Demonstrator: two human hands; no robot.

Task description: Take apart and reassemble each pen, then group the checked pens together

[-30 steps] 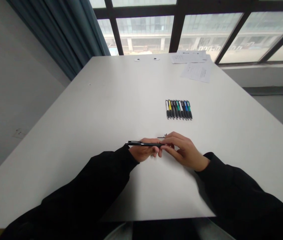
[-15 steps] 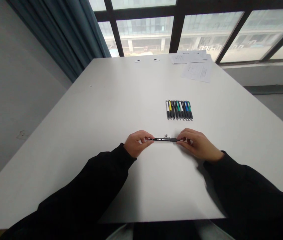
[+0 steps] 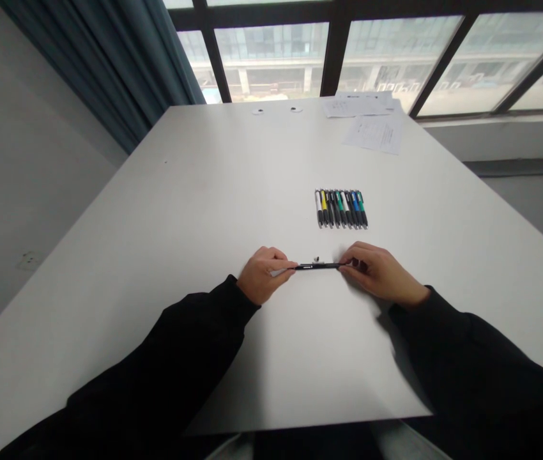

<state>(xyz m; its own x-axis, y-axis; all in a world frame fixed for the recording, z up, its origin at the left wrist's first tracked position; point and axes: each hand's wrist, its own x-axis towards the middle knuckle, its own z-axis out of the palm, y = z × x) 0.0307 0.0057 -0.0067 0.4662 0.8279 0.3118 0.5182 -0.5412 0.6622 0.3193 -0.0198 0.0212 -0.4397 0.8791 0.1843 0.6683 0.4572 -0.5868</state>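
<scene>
A black pen (image 3: 318, 266) lies level between my hands, just above or on the white table (image 3: 233, 191); I cannot tell which. My left hand (image 3: 264, 273) pinches its left end between thumb and fingers. At the other end, the fingertips of my right hand (image 3: 372, 271) are closed on it. Both tips of the pen are hidden by the fingers. A tiny metallic piece (image 3: 316, 259) rests on the table just beyond the pen, too small to make out.
Several pens (image 3: 341, 209) with white, yellow, black, green and blue barrels lie side by side in a row beyond my hands. Printed papers (image 3: 372, 131) are at the far right corner. Two small white objects (image 3: 294, 110) sit near the far edge, below the window.
The view has shifted slightly. Both hands keep their hold on the pen, which looks a little turned about its length.
</scene>
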